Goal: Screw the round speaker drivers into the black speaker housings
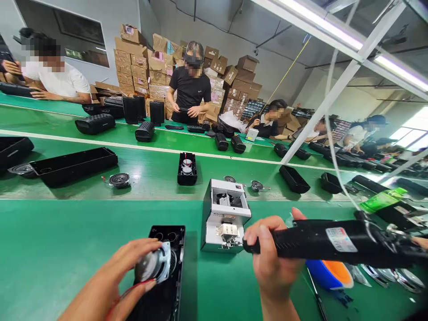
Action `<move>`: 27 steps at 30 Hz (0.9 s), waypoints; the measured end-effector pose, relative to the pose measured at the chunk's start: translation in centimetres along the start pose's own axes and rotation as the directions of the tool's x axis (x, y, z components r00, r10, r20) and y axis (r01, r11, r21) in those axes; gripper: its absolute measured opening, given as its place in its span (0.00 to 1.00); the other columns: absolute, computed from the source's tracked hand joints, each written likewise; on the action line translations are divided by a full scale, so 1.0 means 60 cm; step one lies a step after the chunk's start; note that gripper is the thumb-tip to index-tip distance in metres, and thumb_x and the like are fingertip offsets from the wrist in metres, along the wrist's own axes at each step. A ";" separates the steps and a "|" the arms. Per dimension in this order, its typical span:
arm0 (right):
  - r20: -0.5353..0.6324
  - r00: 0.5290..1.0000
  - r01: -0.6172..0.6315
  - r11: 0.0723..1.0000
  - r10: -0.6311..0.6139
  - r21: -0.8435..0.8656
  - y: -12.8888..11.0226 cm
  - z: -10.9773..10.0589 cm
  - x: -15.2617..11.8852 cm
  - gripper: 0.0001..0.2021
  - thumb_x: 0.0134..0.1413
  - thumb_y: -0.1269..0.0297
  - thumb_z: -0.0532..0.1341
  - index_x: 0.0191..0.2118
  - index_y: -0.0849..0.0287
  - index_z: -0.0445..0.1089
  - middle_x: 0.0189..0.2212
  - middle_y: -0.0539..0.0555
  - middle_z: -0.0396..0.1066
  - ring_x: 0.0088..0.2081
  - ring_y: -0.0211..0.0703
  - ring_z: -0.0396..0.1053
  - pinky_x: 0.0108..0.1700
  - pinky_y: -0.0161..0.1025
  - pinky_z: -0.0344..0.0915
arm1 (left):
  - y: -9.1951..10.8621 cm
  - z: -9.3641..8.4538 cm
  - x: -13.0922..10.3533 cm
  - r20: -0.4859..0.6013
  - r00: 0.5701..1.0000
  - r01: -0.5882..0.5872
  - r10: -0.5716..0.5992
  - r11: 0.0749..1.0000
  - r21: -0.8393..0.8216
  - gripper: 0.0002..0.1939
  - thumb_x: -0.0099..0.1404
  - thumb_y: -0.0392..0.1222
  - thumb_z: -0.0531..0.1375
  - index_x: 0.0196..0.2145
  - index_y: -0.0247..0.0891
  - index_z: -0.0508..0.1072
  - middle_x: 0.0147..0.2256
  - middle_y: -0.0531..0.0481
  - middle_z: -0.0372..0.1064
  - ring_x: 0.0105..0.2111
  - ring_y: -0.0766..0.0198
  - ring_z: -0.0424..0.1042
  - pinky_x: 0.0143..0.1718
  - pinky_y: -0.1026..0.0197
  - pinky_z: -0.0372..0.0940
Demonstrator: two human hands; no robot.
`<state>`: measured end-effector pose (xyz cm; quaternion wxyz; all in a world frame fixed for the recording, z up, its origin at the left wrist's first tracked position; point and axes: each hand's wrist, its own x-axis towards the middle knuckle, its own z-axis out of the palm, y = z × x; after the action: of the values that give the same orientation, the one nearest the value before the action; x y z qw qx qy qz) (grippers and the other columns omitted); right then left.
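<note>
My left hand grips a round silver speaker with a square metal flange, tilted over an open black housing that lies on the green bench. A red wire runs along my left palm. My right hand is wrapped round a black power screwdriver held level, its tip end near the silver screw-feeding machine. That machine stands upright just right of the housing.
A green conveyor crosses behind, bearing a housing with speakers, loose speakers and a long black housing. At right lie a blue-orange container and metal rings. Several people work beyond the belt.
</note>
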<state>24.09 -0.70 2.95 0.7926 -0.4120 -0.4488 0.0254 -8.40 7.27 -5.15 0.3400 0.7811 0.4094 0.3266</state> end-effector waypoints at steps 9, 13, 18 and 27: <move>0.151 0.980 -0.124 0.990 0.133 -0.069 0.032 0.016 -0.010 0.21 0.75 0.66 0.69 0.64 0.46 0.62 0.31 0.41 0.70 0.27 0.39 0.69 0.35 0.39 0.72 | 0.059 0.042 0.043 0.117 0.924 -0.381 0.365 0.849 0.366 0.30 0.68 0.32 0.62 0.65 0.53 0.74 0.57 0.52 0.85 0.52 0.51 0.86 0.69 0.42 0.60; 0.171 0.944 -0.273 0.959 0.284 -0.081 0.023 0.011 -0.020 0.26 0.75 0.64 0.72 0.69 0.49 0.61 0.31 0.42 0.70 0.25 0.38 0.68 0.29 0.35 0.71 | 0.069 0.021 0.041 0.148 0.944 -0.330 0.296 0.872 0.360 0.28 0.69 0.32 0.62 0.64 0.53 0.74 0.55 0.52 0.85 0.53 0.49 0.84 0.75 0.37 0.51; 0.226 0.905 -0.362 0.931 0.361 -0.040 -0.005 0.021 -0.033 0.32 0.77 0.61 0.72 0.75 0.46 0.58 0.28 0.42 0.69 0.22 0.38 0.69 0.27 0.35 0.73 | 0.085 -0.005 0.044 0.203 0.951 -0.284 0.232 0.915 0.287 0.30 0.66 0.31 0.64 0.63 0.52 0.76 0.55 0.53 0.83 0.57 0.51 0.81 0.82 0.35 0.41; 0.163 0.969 -0.223 0.945 0.187 0.238 -0.035 0.141 -0.028 0.28 0.77 0.65 0.71 0.72 0.36 0.62 0.28 0.40 0.69 0.23 0.38 0.69 0.30 0.37 0.75 | 0.074 0.040 0.060 0.204 0.973 -0.160 0.104 0.947 0.280 0.28 0.56 0.27 0.65 0.52 0.50 0.82 0.48 0.55 0.84 0.53 0.52 0.80 0.82 0.34 0.35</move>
<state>16.22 2.54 5.39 0.7988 -0.3485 -0.4503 0.1939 -3.03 7.83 -2.08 0.2340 0.8759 0.3664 0.2093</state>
